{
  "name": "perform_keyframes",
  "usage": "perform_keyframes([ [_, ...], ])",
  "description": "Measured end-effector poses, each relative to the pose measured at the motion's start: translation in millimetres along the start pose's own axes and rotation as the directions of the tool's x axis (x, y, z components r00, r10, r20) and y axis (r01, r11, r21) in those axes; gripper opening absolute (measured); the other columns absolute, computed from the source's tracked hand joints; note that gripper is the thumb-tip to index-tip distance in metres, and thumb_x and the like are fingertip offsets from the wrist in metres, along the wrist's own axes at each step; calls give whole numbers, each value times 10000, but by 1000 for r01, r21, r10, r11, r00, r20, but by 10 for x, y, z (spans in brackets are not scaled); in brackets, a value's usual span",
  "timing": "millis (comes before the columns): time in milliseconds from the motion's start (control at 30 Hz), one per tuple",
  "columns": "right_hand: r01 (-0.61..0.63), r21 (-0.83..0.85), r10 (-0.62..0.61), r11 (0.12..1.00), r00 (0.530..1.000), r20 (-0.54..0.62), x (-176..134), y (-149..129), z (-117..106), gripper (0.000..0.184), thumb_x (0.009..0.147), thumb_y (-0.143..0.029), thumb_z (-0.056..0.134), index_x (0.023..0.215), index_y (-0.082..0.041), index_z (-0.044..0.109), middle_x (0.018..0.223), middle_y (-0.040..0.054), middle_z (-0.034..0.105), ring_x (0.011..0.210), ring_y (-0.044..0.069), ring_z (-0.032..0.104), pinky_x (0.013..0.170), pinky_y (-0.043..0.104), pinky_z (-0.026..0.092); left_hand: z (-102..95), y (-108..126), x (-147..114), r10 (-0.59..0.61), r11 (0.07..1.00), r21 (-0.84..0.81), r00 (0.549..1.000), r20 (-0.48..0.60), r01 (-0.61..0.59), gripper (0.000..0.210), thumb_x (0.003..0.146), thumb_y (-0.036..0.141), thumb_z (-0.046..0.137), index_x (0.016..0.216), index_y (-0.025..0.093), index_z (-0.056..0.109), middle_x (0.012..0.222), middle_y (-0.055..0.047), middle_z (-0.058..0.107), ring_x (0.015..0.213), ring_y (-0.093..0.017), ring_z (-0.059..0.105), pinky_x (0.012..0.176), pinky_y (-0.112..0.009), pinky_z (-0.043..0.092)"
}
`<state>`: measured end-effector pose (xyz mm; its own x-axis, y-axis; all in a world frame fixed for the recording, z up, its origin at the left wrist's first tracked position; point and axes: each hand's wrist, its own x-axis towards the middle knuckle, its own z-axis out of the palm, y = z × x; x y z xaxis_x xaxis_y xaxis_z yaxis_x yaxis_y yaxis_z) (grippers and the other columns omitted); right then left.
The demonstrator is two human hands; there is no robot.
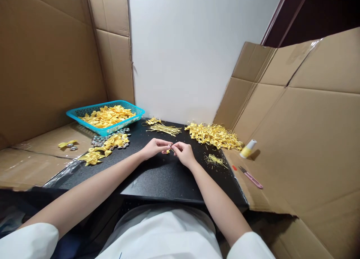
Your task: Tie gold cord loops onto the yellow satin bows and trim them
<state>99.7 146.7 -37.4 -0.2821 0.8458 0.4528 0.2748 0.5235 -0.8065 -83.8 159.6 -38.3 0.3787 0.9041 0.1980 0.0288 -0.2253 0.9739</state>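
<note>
Above the middle of the black tabletop (152, 180), my two hands meet fingertip to fingertip. My left hand (154, 148) is closed in a pinch around a small yellow ribbon bow (168, 151), of which only a bit shows below the fingers. A silvery glint, perhaps a bead, appears between the fingertips. My right hand (184, 154) is pinched closed right against it; what its fingers grip is too small to make out. Just beyond the hands lies a bunch of thin yellow ties (165, 129).
A blue basket (105, 131) of yellow ribbon bows stands at the back left, with silver beads (98, 141) and loose bows (92, 157) before it. On the right are a heap of beaded bows (213, 135), thread scraps (216, 160), a thread spool (248, 149) and pink snips (251, 178). Cardboard walls flank both sides.
</note>
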Motion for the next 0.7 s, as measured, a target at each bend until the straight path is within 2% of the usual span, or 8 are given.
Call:
perform_keyframes([
  [133,9,-1,-9,1000,1000,17,-2,18,7,198,802,-325,558,739,-170,665,530,-13,593,481,116,550,539,232,440,14,28,-12,-10,1000,25,1000,-23,11,398,657,399,770,913,96,745,594,-16,649,546,-100,511,580,-251,425],
  [333,2,-32,-1,999,999,35,-7,-1,4,183,799,-298,555,722,-174,666,526,-14,598,480,111,545,532,223,438,32,50,-12,-30,997,76,999,-41,34,408,610,424,793,859,104,745,648,-46,681,556,-113,536,554,-246,431],
  [567,12,-42,-10,999,999,37,-6,26,5,194,803,-312,557,719,-180,670,521,-14,597,474,112,539,515,224,431,17,14,-4,-26,995,94,997,-72,33,418,622,444,776,856,100,733,621,-33,665,527,-102,512,551,-247,430],
  [700,1,-43,1,999,999,43,-10,41,16,195,800,-315,560,713,-184,676,527,-12,602,469,116,544,507,225,428,15,31,-7,-36,993,111,998,-42,40,420,617,446,777,854,102,734,644,-42,674,545,-110,524,549,-247,423],
])
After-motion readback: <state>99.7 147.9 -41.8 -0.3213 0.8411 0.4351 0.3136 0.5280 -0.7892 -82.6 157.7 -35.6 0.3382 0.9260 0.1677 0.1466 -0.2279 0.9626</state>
